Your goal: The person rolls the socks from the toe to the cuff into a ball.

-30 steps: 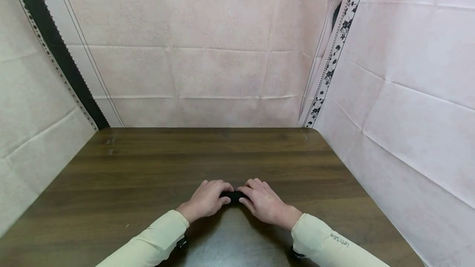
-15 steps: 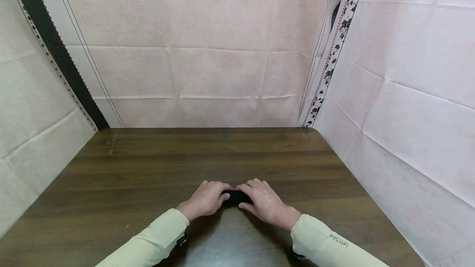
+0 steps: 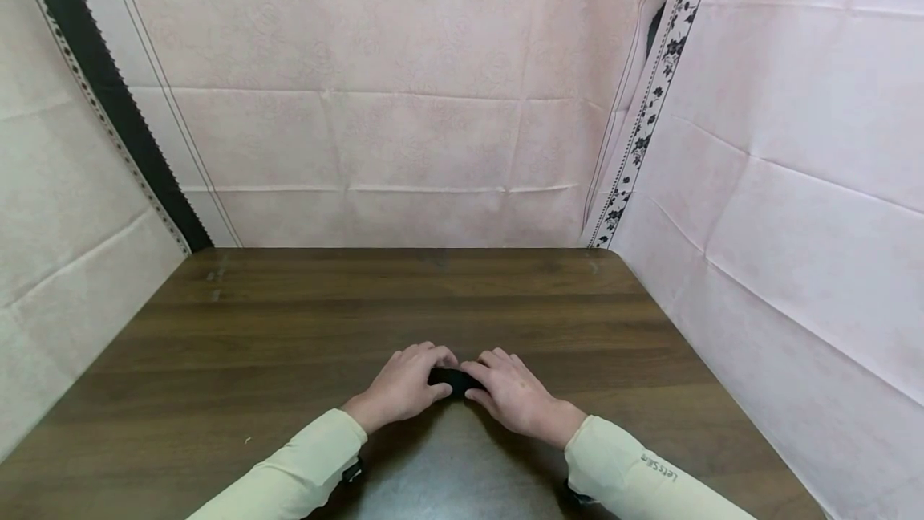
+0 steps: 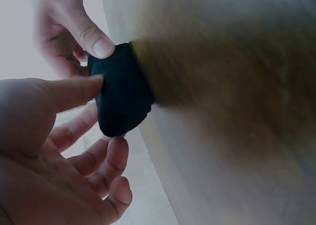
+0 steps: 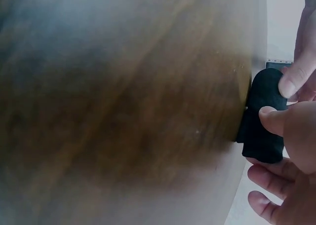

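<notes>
A small black cloth bundle, folded or rolled thick, stands on the wooden table between both hands. My left hand holds its left end, thumb on the near side and fingers arched over the far side. From the other end my right hand grips it the same way. In the left wrist view the left thumb presses the flat face of the cloth, and several left fingers curl at its lower end. The right wrist view shows the right thumb pressed on the black fabric, layered edges visible.
The brown wood-grain table stretches beyond the hands to a pale cloth backdrop. Pale cloth walls also flank the left and right sides. A tiny light scrap lies on the table at the left.
The left fingers have lifted and arched higher over the cloth, and the left thumb has shifted slightly right along it. The right hand has stayed nearly in place.
</notes>
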`<action>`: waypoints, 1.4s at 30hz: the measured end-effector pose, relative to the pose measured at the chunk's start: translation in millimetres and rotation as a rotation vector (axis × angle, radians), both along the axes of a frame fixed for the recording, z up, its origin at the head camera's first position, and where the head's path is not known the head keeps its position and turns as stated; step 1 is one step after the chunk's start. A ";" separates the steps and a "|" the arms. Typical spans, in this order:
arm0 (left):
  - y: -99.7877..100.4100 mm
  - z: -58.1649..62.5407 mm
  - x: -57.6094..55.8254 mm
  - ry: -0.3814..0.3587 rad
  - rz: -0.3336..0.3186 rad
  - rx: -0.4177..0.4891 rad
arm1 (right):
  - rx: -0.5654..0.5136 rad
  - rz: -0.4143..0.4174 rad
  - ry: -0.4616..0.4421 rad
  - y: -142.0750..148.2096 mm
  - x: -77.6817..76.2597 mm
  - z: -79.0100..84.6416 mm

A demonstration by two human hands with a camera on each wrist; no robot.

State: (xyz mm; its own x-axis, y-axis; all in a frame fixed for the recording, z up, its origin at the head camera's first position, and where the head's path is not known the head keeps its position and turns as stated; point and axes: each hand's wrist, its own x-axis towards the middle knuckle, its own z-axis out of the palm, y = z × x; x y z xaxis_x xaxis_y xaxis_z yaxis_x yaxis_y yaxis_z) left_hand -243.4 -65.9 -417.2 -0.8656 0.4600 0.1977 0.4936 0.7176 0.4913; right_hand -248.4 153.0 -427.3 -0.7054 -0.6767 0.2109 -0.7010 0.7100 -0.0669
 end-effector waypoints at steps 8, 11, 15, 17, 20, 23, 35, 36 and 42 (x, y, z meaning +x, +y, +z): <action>1.7 -1.8 1.2 0.015 0.005 -0.062 | 0.010 -0.002 -0.121 -0.1 -2.0 2.5; 1.4 -3.0 1.2 0.016 0.001 -0.074 | 0.007 -0.015 -0.190 0.3 -2.0 3.7; 0.4 -3.9 1.0 0.020 -0.004 -0.078 | 0.012 -0.015 -0.201 0.2 -1.3 3.4; -0.3 -4.2 0.8 0.022 -0.008 -0.074 | 0.009 -0.013 -0.179 0.4 -0.8 2.6; -1.8 -4.6 0.2 0.025 -0.015 -0.066 | -0.013 -0.010 -0.122 0.9 -0.8 1.3; -2.9 -4.4 -0.4 0.022 -0.019 -0.066 | -0.054 -0.006 -0.070 1.5 -1.5 1.5; -2.3 -4.2 -2.1 -0.033 -0.026 -0.096 | -0.066 0.010 -0.020 2.0 -1.8 -0.5; -2.2 -4.2 -2.0 -0.039 -0.025 -0.093 | -0.065 0.010 -0.017 1.9 -1.9 -0.9; -1.0 -3.5 -1.1 -0.055 -0.017 -0.086 | -0.056 0.000 -0.029 1.5 -2.0 -1.0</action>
